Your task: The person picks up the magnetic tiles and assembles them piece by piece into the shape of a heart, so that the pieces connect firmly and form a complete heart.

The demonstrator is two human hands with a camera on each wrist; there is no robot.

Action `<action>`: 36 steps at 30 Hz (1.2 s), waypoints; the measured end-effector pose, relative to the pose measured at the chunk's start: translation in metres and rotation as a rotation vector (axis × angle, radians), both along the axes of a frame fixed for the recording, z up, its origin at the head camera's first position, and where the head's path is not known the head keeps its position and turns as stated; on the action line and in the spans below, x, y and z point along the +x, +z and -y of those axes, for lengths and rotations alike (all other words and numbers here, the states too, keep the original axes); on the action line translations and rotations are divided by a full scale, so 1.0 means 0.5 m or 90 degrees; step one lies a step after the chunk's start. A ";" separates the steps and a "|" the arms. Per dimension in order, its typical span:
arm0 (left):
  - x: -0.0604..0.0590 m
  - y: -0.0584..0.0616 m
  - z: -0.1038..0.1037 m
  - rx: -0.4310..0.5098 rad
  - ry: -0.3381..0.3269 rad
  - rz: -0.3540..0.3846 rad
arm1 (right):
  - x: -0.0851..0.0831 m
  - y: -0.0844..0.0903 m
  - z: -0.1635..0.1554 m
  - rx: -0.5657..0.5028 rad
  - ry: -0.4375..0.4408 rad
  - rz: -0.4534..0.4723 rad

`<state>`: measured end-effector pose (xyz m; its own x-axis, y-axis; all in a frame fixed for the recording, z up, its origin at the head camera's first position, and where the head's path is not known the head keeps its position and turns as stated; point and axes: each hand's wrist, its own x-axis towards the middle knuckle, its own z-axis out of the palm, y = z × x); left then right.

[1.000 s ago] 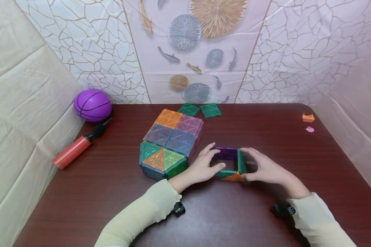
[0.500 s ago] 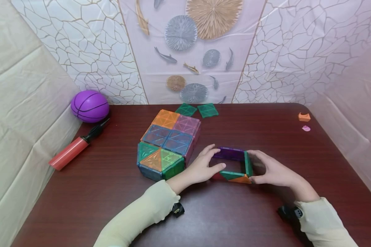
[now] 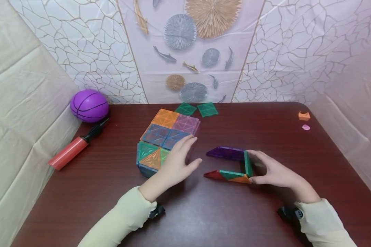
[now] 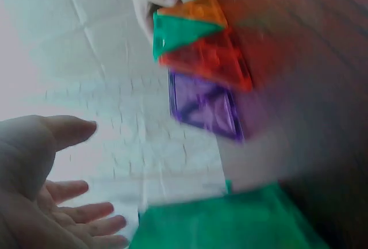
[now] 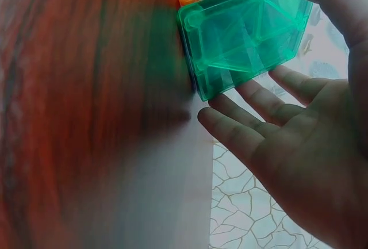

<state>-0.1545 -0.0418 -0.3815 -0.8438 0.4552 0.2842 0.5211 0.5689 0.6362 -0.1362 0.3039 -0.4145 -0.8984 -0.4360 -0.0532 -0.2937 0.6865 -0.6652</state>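
On the dark tabletop (image 3: 266,219) stands a half-built frame (image 3: 232,164) of magnetic tiles: a purple wall (image 3: 225,153) at the back, a green wall (image 3: 248,164) on the right, and a low front strip of red, green and orange triangles (image 3: 227,176); its left side is open and it has no top. The right hand (image 3: 273,169) rests against the green wall with fingers straight along the tile's outer face and the thumb at the front corner, steadying it rather than clutching it; the right wrist view shows the green tile (image 5: 244,33) lying against those straight fingers. The left hand (image 3: 176,163) is spread, fingers apart and holding nothing, hovering over the near right edge of the tile block (image 3: 167,142), a flat, finished-looking box of orange, pink, blue and green panels just left of the frame. The left wrist view is blurred but shows the palm bare (image 4: 40,186). As I judge it, one box is done and the second is about half up, with a left wall and a lid wanting. Two spare green tiles (image 3: 198,109) lie flat behind the block. A purple ball (image 3: 89,105) and a red pump (image 3: 72,149) sit at the far left, two small pieces (image 3: 304,120) at the far right
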 end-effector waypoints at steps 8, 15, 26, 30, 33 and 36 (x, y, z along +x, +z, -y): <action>-0.027 -0.014 0.105 0.066 0.114 -0.045 | 0.001 0.012 -0.004 -0.002 0.002 0.003; -0.042 -0.044 0.189 0.163 0.240 0.074 | -0.021 0.070 0.023 -0.004 -0.030 -0.055; -0.064 -0.071 0.238 0.343 0.280 0.354 | -0.077 0.151 0.246 -0.230 -0.062 0.142; -0.066 -0.076 0.244 0.357 0.250 0.401 | -0.050 0.129 0.336 -0.300 -0.125 0.251; -0.068 -0.083 0.245 0.360 0.229 0.417 | -0.033 0.108 0.385 -0.342 -0.173 0.292; -0.069 -0.089 0.242 0.371 0.215 0.434 | -0.026 0.085 0.412 -0.362 -0.212 0.282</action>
